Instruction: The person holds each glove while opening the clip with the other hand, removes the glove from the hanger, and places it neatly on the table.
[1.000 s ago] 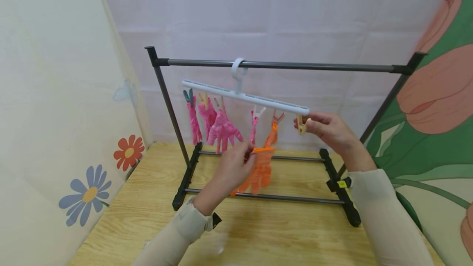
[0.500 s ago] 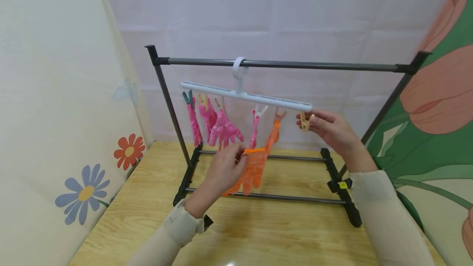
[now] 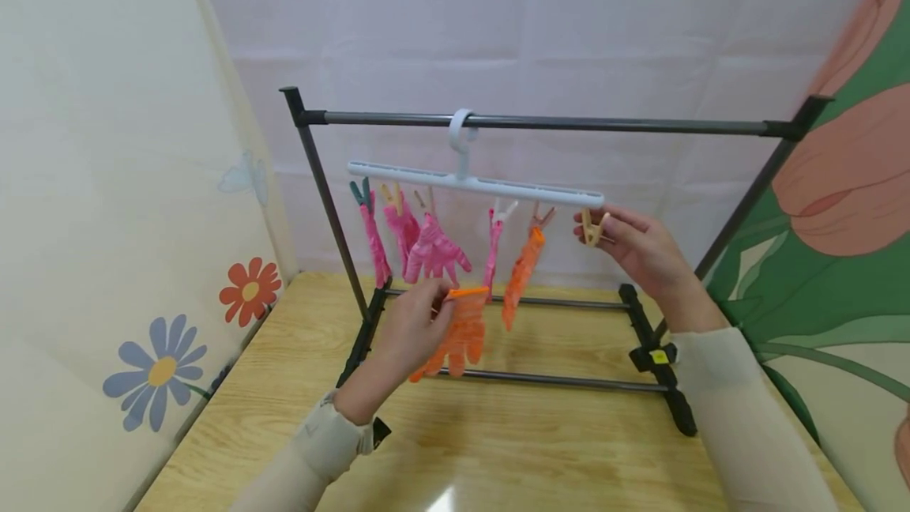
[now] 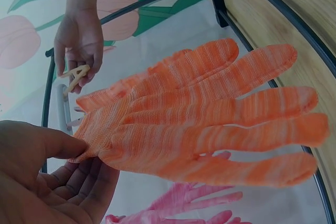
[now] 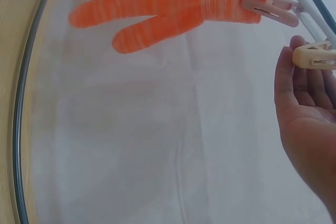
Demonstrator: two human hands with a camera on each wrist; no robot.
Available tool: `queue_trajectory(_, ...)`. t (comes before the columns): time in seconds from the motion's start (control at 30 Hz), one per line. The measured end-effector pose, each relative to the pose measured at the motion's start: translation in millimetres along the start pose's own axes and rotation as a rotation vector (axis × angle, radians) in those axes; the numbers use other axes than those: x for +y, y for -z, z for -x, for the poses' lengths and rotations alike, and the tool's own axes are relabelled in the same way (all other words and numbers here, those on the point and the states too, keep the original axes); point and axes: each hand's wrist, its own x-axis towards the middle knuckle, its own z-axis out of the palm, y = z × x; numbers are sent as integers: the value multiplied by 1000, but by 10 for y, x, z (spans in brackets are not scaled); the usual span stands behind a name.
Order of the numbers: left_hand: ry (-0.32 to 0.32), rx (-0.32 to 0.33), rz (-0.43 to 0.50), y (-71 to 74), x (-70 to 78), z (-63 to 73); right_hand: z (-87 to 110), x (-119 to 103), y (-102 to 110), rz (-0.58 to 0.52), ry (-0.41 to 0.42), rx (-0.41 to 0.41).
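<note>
Nearest, a wood-grained worktop (image 3: 512, 449) is seen, with the dark feet of a rack (image 3: 611, 124) set upon it. Above it, an orange glove (image 3: 465, 332) is pinched at its cuff between the thumb and fingers of the left hand (image 3: 412, 329); its fingers are pointed downward and it is held clear of every clip. Somewhat farther off, a beige clothespin (image 3: 591, 232) at the right end of a pale blue hanger (image 3: 498, 186) is gripped by the thumb and fingers of the right hand (image 3: 648, 255). The hanger is hooked over the rack's top bar, its right end shown lower in the head view. Along it, a second orange glove (image 3: 522, 279) is hung from a pinkish clip (image 3: 543, 216), with a narrow pink glove (image 3: 494, 251) beside it under a white clip (image 3: 503, 214). Toward the left end, three more pink gloves (image 3: 435, 250) are suspended, the outermost by a dark green clip (image 3: 362, 194). Behind everything, a creased whitish cloth (image 3: 604, 30) is hung.
</note>
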Motion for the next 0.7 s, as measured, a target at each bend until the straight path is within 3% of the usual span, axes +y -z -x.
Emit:
queue_trajectory(0.27, 17, 7, -54, 35, -90, 37, -8, 12, -16, -95, 21, 18)
queue_trajectory(0.53, 47, 7, -93, 106, -172, 88, 9, -2, -9, -40, -16, 34)
queue_trajectory(0.7, 22, 37, -100, 156, -218, 83, 4, -27, -7, -52, -16, 27)
